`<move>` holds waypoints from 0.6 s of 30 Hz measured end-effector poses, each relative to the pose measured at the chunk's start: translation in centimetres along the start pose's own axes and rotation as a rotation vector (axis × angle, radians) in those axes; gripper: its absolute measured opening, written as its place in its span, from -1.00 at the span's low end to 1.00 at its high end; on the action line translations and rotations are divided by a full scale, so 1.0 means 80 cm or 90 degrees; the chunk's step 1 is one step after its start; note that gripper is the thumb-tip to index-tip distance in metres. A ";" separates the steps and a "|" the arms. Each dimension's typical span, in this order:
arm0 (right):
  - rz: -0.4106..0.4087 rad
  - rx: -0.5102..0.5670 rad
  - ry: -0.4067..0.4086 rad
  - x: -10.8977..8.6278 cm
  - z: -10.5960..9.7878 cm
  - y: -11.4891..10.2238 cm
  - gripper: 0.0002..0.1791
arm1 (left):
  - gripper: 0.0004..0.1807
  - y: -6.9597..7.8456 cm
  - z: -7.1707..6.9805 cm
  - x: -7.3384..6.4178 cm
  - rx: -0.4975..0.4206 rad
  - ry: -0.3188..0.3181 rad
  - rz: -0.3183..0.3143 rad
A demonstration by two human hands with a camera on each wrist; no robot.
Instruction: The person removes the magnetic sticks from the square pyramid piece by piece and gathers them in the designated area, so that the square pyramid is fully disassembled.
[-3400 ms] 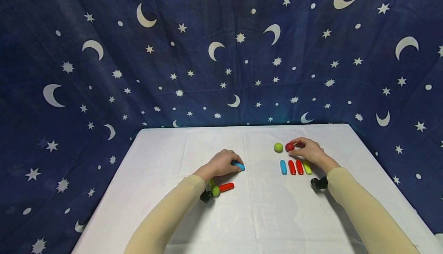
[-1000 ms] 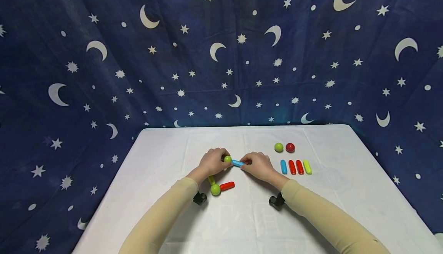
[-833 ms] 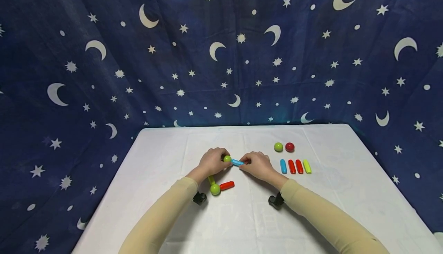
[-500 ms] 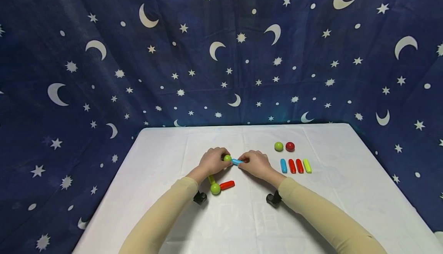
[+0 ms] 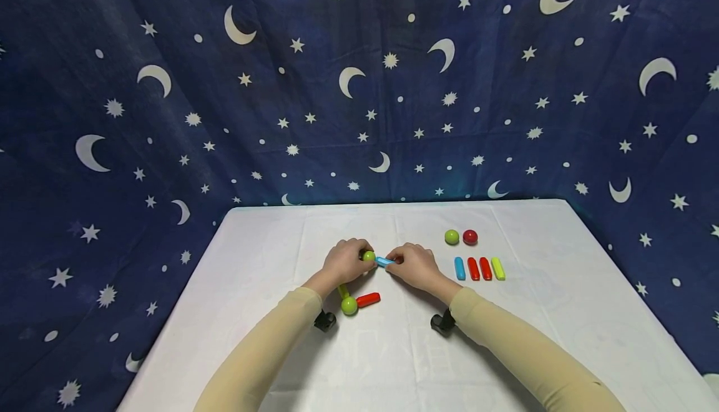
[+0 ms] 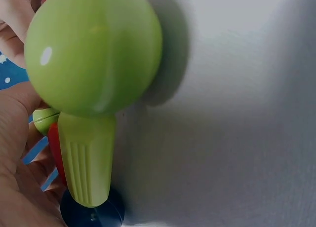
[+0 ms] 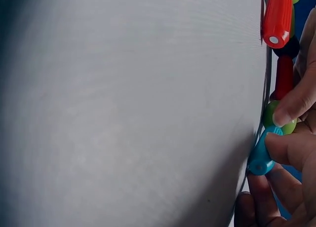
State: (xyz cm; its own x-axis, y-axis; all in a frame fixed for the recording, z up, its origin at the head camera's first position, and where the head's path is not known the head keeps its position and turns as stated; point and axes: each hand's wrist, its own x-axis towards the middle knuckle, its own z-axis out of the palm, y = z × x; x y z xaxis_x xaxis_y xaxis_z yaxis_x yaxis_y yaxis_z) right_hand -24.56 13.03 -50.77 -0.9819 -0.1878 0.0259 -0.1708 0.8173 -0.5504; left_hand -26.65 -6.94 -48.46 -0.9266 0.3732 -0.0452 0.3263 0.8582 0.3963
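Observation:
My left hand holds a green ball between thumb and fingers. To its right, my right hand pinches a blue magnetic stick, whose left end meets that ball. Below the left hand lies another green ball, joined to a yellow-green stick and a red stick. The left wrist view has a dark blue ball at the yellow-green stick's far end. A second red stick runs from the dark ball toward the held green ball in the right wrist view.
On the white-covered table, a loose green ball and a red ball sit at the right. Before them lie a blue stick, two red sticks and a yellow one. A starry curtain hangs behind.
Since the earliest frame, my right hand has come left from beside the red ball to the blue stick. My left hand has shifted from that stick to the green ball. Lately both barely move.

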 end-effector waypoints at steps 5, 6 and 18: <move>0.018 0.022 -0.004 0.000 -0.003 -0.001 -0.82 | -0.64 -0.001 0.001 0.001 0.003 0.001 0.002; 0.025 0.036 -0.006 0.000 -0.005 -0.002 -0.81 | -0.64 -0.001 0.001 0.001 0.004 0.001 0.003; 0.020 0.243 -0.017 -0.020 -0.060 0.013 -0.70 | -0.64 -0.002 -0.001 -0.001 -0.021 -0.001 0.005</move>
State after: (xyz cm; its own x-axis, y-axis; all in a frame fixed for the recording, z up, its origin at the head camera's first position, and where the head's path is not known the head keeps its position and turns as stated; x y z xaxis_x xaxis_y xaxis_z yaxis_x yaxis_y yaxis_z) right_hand -23.53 16.84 -47.38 -0.9829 -0.1837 -0.0145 -0.0930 0.5623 -0.8217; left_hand -26.63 -7.13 -48.48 -0.9238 0.3804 -0.0441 0.3269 0.8433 0.4265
